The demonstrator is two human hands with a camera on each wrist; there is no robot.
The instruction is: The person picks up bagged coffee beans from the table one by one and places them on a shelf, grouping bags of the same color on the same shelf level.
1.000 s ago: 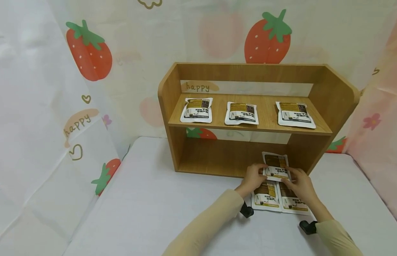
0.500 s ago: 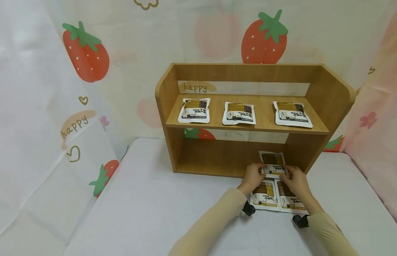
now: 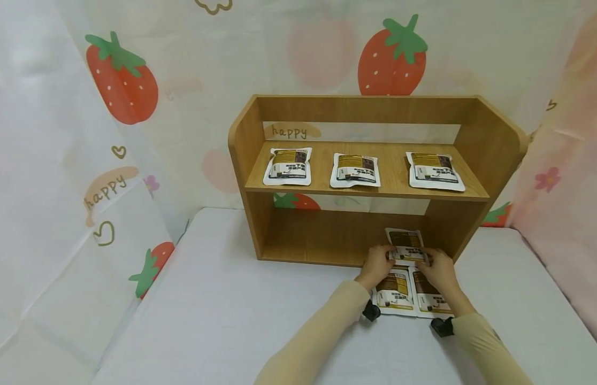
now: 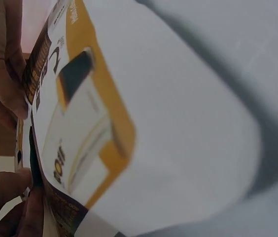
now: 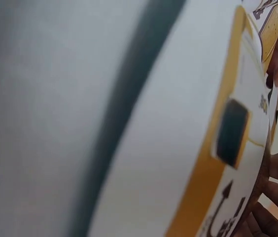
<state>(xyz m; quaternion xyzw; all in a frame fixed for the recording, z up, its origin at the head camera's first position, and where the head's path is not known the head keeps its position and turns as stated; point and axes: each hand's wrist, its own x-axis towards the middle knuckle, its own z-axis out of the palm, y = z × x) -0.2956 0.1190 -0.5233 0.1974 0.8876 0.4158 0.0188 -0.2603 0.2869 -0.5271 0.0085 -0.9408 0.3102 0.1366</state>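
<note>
Both hands hold one flat white, brown and gold foil pouch (image 3: pixel 405 239) at the right of the lower shelf, its near end over the front edge. My left hand (image 3: pixel 375 267) pinches its left side. My right hand (image 3: pixel 440 271) pinches the right side near the front corner. Two similar pouches, a left one (image 3: pixel 395 291) and a right one (image 3: pixel 429 299), lie side by side on the table just in front. In the left wrist view a lying pouch (image 4: pixel 85 113) fills the middle, with fingertips behind it; the right wrist view likewise shows a pouch (image 5: pixel 227 133) up close.
A two-tier wooden shelf (image 3: pixel 322 251) stands at the back of the white table (image 3: pixel 216 321). Three similar pouches lie spaced on its upper tier: left (image 3: pixel 288 167), middle (image 3: pixel 355 171) and right (image 3: pixel 434 171). The shelf's right side panel (image 3: pixel 464 214) is close to my right hand.
Both hands have eased the held pouch slightly back onto the lower shelf, keeping their grip. The head view has turned a little to the right. The other pouches stay in place.
</note>
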